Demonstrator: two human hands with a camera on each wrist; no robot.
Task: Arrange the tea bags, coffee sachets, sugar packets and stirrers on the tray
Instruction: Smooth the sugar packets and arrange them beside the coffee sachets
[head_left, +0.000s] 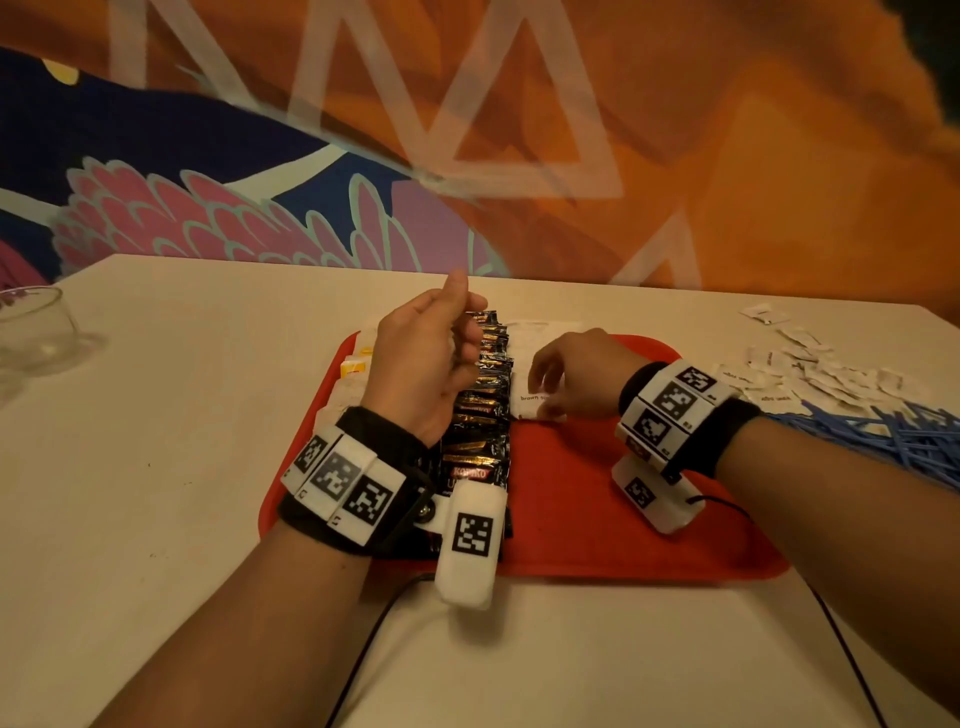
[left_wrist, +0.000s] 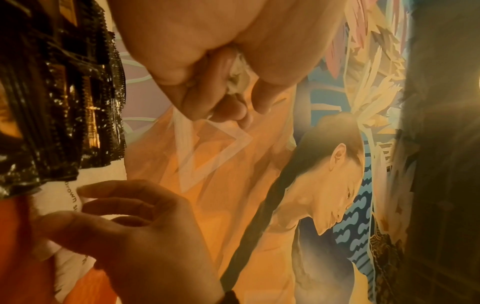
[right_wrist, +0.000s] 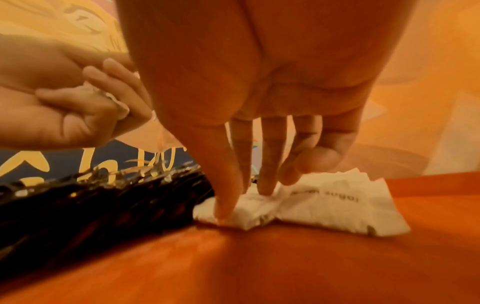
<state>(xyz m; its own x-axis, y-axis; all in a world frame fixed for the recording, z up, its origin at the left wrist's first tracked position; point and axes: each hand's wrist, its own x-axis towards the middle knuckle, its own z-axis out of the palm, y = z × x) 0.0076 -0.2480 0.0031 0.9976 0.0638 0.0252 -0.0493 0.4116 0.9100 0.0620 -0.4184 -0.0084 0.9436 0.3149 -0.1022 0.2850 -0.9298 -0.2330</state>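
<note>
Red tray (head_left: 597, 499) on the table (head_left: 171, 467). Coffee sachets (head_left: 480, 405) in a row down the tray's middle, tea bags (head_left: 353, 371) left of them. Right hand (head_left: 576, 379) is down on the sugar packets (right_wrist: 324, 201) just right of the sachets, straight fingers (right_wrist: 226, 197) pressing them. Left hand (head_left: 426, 364) is raised over the sachets, fingers curled round crumpled white packets (left_wrist: 237, 74). Loose packets (head_left: 810, 374) and blue stirrers (head_left: 893, 436) lie off the tray, right.

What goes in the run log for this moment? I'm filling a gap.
left hand: holds white packets | right hand: presses sugar packets onto tray | coffee sachets: rowed | stirrers: off tray
</note>
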